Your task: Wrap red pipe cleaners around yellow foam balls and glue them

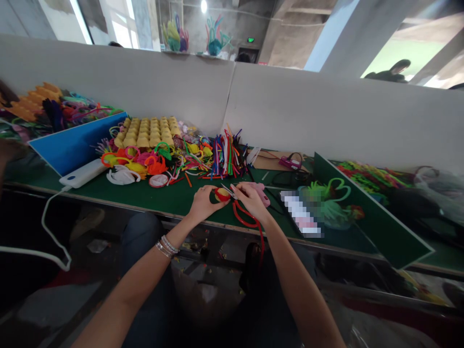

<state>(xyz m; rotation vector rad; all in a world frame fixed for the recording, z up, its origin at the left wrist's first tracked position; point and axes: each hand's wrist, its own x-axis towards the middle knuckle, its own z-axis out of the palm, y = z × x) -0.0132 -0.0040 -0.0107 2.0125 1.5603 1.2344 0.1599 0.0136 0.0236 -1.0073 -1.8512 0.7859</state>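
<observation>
My left hand (pixel 203 204) pinches a small round red-and-yellow piece (pixel 222 195) between thumb and fingers, just above the front of the green table. From the right, my right hand (pixel 251 199) is closed on slim scissors (pixel 229 190), whose pointed metal blades reach to the piece. Its fingers hide most of the grip. Below that hand curves a red loop (pixel 243 218), with a red strand hanging over the table edge; whether it belongs to the scissors I cannot tell. A pink object (pixel 264 195) lies just behind my right hand.
Across the back are a yellow egg tray (pixel 147 131), bundled pipe cleaners (pixel 227 154) and bright fuzzy pieces (pixel 145 162). A blue board (pixel 79 142) and white power strip (pixel 85 174) stand left. Rightward are a phone (pixel 301 215), green fuzzy work (pixel 331 205) and a green board (pixel 373 217).
</observation>
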